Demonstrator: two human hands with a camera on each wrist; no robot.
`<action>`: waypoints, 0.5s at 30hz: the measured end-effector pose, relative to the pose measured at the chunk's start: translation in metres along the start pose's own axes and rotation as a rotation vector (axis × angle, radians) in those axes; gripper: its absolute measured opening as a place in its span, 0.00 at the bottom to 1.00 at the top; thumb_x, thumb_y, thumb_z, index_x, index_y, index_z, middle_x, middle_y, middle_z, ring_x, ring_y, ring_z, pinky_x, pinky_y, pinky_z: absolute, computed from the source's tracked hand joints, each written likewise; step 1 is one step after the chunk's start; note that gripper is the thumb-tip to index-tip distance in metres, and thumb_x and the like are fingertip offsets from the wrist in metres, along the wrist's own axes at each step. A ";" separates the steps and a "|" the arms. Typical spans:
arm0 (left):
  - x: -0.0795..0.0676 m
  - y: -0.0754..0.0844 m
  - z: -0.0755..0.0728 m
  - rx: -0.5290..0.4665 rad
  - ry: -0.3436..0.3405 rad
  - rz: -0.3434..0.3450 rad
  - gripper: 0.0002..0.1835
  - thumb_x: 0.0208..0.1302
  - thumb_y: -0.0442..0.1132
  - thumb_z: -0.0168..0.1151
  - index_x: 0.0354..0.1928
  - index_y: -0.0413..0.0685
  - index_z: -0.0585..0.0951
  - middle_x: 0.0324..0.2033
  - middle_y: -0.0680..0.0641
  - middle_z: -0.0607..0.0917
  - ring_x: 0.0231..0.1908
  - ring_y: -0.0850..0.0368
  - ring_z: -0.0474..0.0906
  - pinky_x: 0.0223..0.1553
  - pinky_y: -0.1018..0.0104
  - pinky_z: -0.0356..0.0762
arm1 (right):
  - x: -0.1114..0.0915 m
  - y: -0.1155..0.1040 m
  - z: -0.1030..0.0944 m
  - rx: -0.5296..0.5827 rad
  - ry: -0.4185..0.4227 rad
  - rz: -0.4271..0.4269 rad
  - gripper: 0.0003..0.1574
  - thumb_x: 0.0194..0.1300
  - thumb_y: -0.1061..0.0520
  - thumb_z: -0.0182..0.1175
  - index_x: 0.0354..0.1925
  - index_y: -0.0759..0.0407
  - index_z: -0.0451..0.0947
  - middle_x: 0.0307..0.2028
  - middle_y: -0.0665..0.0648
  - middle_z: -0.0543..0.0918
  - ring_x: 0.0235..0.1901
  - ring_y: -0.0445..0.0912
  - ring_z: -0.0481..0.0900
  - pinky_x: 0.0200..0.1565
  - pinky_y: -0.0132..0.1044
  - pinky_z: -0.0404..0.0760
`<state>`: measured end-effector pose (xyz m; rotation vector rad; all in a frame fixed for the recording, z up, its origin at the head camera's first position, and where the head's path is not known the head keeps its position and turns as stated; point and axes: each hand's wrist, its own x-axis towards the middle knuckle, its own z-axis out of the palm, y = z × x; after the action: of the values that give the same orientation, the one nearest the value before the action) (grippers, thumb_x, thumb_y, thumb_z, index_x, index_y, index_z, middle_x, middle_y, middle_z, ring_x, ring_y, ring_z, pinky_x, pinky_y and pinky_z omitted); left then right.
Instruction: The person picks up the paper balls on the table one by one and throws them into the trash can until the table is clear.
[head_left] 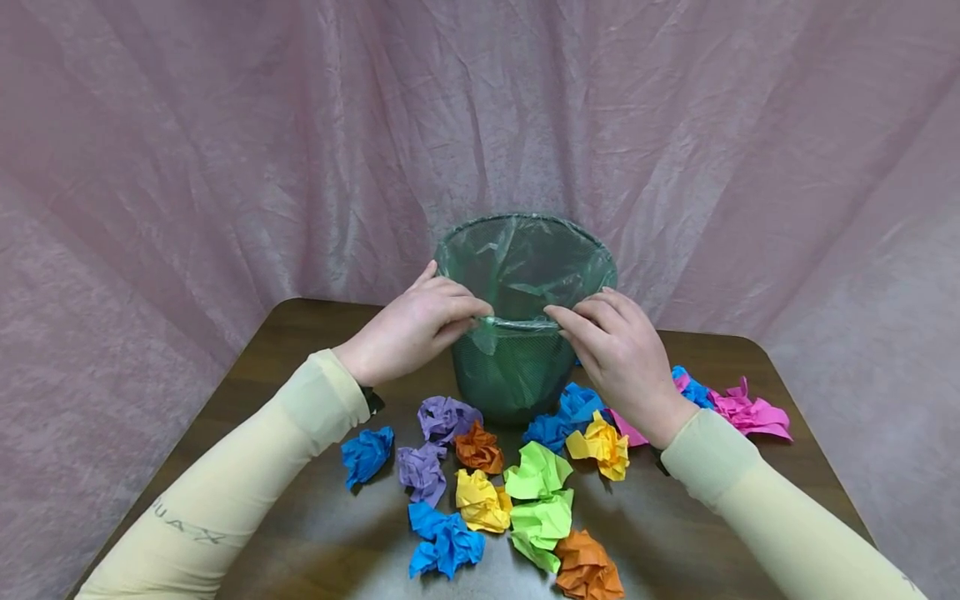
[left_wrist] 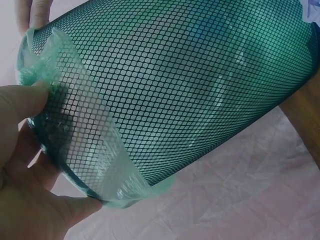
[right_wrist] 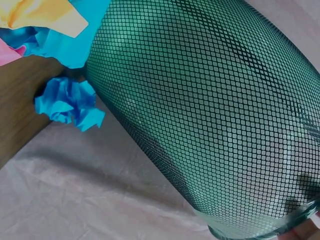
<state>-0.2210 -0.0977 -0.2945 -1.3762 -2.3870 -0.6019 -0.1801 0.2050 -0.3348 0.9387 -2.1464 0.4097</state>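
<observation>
A dark mesh wastebasket (head_left: 510, 392) stands upright on the table, lined with a thin translucent green bin liner (head_left: 517, 258). The liner's edge is folded over the rim. At the near left of the rim, my left hand (head_left: 416, 325) pinches the liner; in the left wrist view its thumb (left_wrist: 30, 100) presses the folded liner from outside. My right hand (head_left: 618, 350) grips the liner at the near right of the rim, its index fingertip and thumb close together. In the right wrist view the mesh wall (right_wrist: 200, 100) fills most of the picture, with only fingertips at the lower right corner.
Crumpled paper balls lie in front of the basket: purple (head_left: 422, 472), blue (head_left: 446, 542), yellow (head_left: 483, 500), green (head_left: 542, 529) and orange (head_left: 588, 567). Pink paper (head_left: 750, 410) lies to the right. A pink curtain (head_left: 360, 150) hangs behind the brown table (head_left: 315, 333).
</observation>
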 end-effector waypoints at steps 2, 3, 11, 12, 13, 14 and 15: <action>0.000 0.000 0.000 -0.005 -0.001 0.008 0.13 0.71 0.31 0.65 0.54 0.51 0.87 0.46 0.54 0.87 0.52 0.56 0.79 0.73 0.33 0.47 | -0.001 -0.001 0.000 -0.004 0.000 0.005 0.28 0.66 0.62 0.69 0.63 0.53 0.81 0.42 0.59 0.84 0.48 0.56 0.80 0.62 0.53 0.74; 0.000 0.000 0.000 -0.008 -0.001 0.013 0.14 0.71 0.30 0.65 0.54 0.51 0.87 0.46 0.54 0.87 0.52 0.56 0.79 0.73 0.33 0.47 | -0.001 -0.002 -0.001 -0.006 -0.001 0.010 0.28 0.66 0.62 0.69 0.63 0.53 0.81 0.42 0.59 0.85 0.48 0.56 0.80 0.62 0.53 0.74; -0.002 -0.002 0.001 -0.043 0.004 0.066 0.15 0.70 0.28 0.65 0.54 0.51 0.87 0.46 0.55 0.87 0.51 0.59 0.79 0.73 0.34 0.48 | -0.007 -0.009 -0.003 -0.030 0.002 0.032 0.28 0.67 0.61 0.69 0.64 0.51 0.81 0.41 0.59 0.84 0.47 0.56 0.80 0.62 0.55 0.74; -0.002 -0.002 0.001 -0.044 0.004 0.069 0.15 0.70 0.28 0.65 0.54 0.51 0.87 0.46 0.55 0.87 0.51 0.59 0.79 0.73 0.34 0.48 | -0.008 -0.010 -0.003 -0.030 0.008 0.032 0.28 0.67 0.62 0.68 0.64 0.51 0.81 0.41 0.60 0.83 0.47 0.57 0.80 0.61 0.55 0.75; -0.002 -0.003 0.001 -0.044 0.004 0.072 0.15 0.70 0.28 0.65 0.54 0.51 0.87 0.45 0.55 0.86 0.51 0.60 0.80 0.73 0.34 0.48 | -0.008 -0.011 -0.003 -0.029 0.016 0.032 0.28 0.67 0.62 0.68 0.64 0.51 0.81 0.41 0.60 0.83 0.46 0.57 0.79 0.60 0.56 0.75; -0.002 -0.003 0.001 -0.044 0.004 0.073 0.15 0.70 0.28 0.65 0.54 0.51 0.87 0.45 0.55 0.86 0.51 0.60 0.80 0.73 0.34 0.48 | -0.009 -0.012 -0.003 -0.027 0.027 0.030 0.28 0.67 0.62 0.68 0.64 0.51 0.81 0.41 0.61 0.82 0.46 0.58 0.79 0.59 0.56 0.75; -0.002 -0.003 0.002 -0.043 0.002 0.076 0.15 0.70 0.28 0.65 0.54 0.51 0.87 0.45 0.55 0.86 0.51 0.61 0.80 0.73 0.35 0.48 | -0.009 -0.013 -0.002 -0.024 0.037 0.029 0.27 0.67 0.62 0.68 0.64 0.51 0.81 0.40 0.61 0.82 0.46 0.58 0.79 0.58 0.56 0.76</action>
<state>-0.2230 -0.0999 -0.2974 -1.4754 -2.3212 -0.6375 -0.1653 0.2024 -0.3402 0.8813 -2.1285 0.4117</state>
